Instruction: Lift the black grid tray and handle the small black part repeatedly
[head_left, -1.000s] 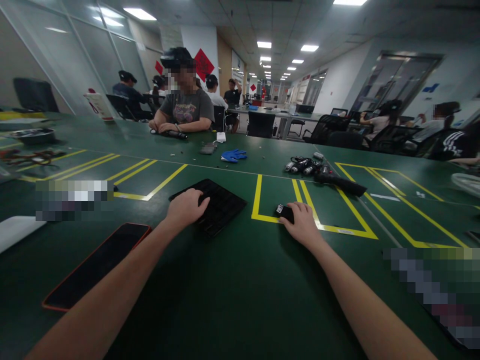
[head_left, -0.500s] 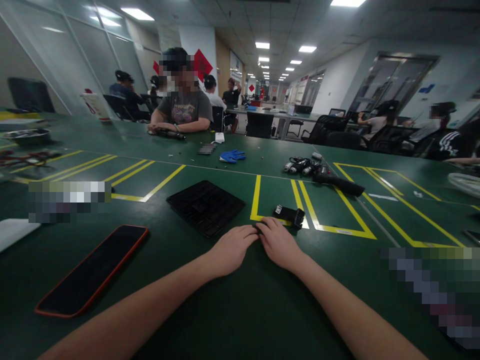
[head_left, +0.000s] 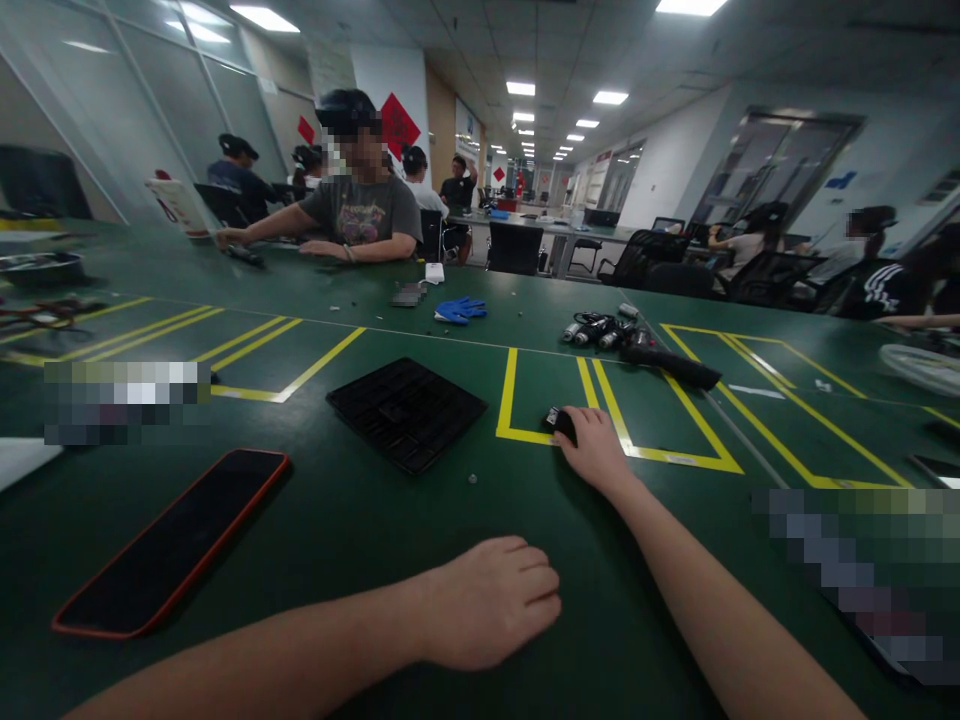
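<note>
My right hand (head_left: 595, 448) is closed over a small black device (head_left: 561, 424), whose left end with a white label sticks out past the fingers; the rest is hidden. Lower down, near the middle of the green table (head_left: 360, 540), my left hand (head_left: 495, 603) rests back up with its fingers curled together; whatever may be under them is hidden. A black square panel (head_left: 407, 412) lies flat beyond my left hand. Between the panel and my right hand is a tiny clear piece (head_left: 472, 479).
A dark phone with an orange edge (head_left: 176, 540) lies at the left. Farther off are a blue glove (head_left: 461, 310), black cables with metal connectors (head_left: 600, 330) and a black tube (head_left: 675, 366). Across the table sits a person (head_left: 360, 200). Yellow tape marks the tabletop.
My hands have parted: the right moved right onto the black device, the left came back toward me. The tiny clear piece now shows. The person opposite has stretched an arm to the left.
</note>
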